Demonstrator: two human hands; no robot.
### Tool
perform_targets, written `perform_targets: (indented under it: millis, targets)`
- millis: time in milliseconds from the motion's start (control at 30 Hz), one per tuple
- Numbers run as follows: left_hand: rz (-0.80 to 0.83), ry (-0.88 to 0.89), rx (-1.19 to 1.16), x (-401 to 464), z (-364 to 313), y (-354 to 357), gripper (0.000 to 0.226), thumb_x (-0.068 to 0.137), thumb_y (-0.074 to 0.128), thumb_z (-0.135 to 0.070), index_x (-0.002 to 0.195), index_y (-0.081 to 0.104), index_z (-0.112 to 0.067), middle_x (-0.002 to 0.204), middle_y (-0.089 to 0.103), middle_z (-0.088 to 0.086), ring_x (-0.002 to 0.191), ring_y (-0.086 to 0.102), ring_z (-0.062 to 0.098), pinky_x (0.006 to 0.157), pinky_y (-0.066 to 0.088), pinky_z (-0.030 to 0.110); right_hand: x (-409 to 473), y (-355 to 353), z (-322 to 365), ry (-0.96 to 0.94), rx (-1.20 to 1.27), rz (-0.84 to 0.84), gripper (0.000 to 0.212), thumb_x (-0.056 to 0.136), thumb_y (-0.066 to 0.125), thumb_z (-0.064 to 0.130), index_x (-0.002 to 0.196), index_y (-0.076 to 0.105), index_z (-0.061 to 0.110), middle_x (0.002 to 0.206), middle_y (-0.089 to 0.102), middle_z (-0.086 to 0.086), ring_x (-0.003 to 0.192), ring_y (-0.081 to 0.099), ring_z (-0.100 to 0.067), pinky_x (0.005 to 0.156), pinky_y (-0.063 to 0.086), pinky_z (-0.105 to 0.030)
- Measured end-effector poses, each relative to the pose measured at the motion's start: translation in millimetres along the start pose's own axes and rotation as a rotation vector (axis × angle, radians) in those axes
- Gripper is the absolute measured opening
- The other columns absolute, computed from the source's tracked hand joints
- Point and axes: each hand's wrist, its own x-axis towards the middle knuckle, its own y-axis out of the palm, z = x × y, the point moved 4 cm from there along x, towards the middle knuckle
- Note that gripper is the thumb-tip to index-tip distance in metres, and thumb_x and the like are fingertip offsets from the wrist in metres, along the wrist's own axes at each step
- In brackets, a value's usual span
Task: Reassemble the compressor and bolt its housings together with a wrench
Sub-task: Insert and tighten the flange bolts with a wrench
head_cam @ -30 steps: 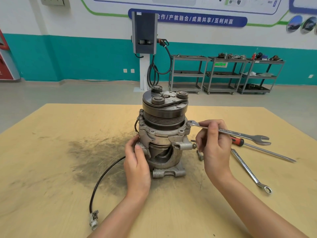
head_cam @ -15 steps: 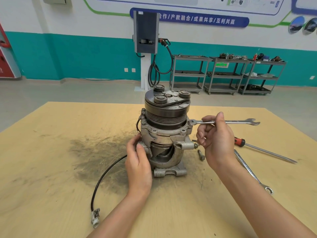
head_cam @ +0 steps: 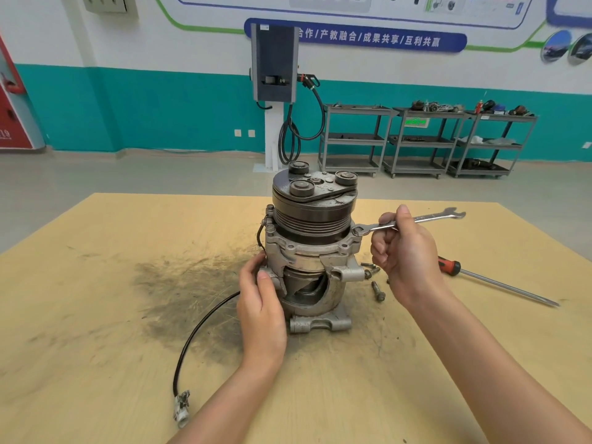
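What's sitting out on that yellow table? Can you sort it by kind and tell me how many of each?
Compressor: 1
Wrench: 1, held in the right hand
Screwdriver: 1
Loose bolts: 2 plainly seen beside the compressor; the hand and arm may hide more things
Total: 5

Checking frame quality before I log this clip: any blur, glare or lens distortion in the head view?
Head view: sharp on the compressor and wrench; even indoor light with soft shadows, no harsh glare; wide-angle bending curves the table edges.
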Motion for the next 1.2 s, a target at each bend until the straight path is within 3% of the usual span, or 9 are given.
perform_targets:
  millis: [333,867,967,1200]
  targets:
    - [0.0,-0.003,-0.001,0,0,0,0.025,0.105,0.036,-0.015,0.122,0.05,-0.025,0.11,0.056,-0.026,0.097,0.051,-0.021,0.076,0.035,-0.002,-17,-4,-14,-0.225,-0.018,-0.03,0.034,0.107,0.03,0.03,0.087,0.054,0.015,0.044,0.043,0.003,0.04,0.035,-0.011,0.04,0.029,-0.02]
    - [-0.003,-0.01,0.007,0,1,0,0.024,0.105,0.035,-0.016,0.122,0.05,-0.027,0.111,0.057,-0.023,0.098,0.052,-0.017,0.078,0.037,0.001,0,-1,-11,0.004,0.086,0.025,0.037,0.106,0.032,0.031,0.079,0.053,0.016,0.044,0.044,0.001,0.037,0.033,-0.012,0.051,0.015,-0.03]
    - [0.001,-0.017,0.011,0,1,0,0.025,0.105,0.035,-0.017,0.122,0.05,-0.028,0.11,0.057,-0.022,0.096,0.054,-0.012,0.08,0.039,0.005,2,0,-10,0.034,0.122,0.044,0.036,0.105,0.032,0.031,0.079,0.051,0.016,0.044,0.043,0.001,0.037,0.033,-0.012,0.047,0.019,-0.027]
    - [0.009,-0.005,0.004,0,0,0,0.025,0.105,0.035,-0.016,0.122,0.049,-0.026,0.114,0.055,-0.024,0.101,0.05,-0.021,0.08,0.035,-0.001,4,2,-9,0.084,0.133,0.074,0.035,0.105,0.033,0.032,0.08,0.05,0.015,0.045,0.044,0.001,0.038,0.034,-0.012,0.041,0.027,-0.022]
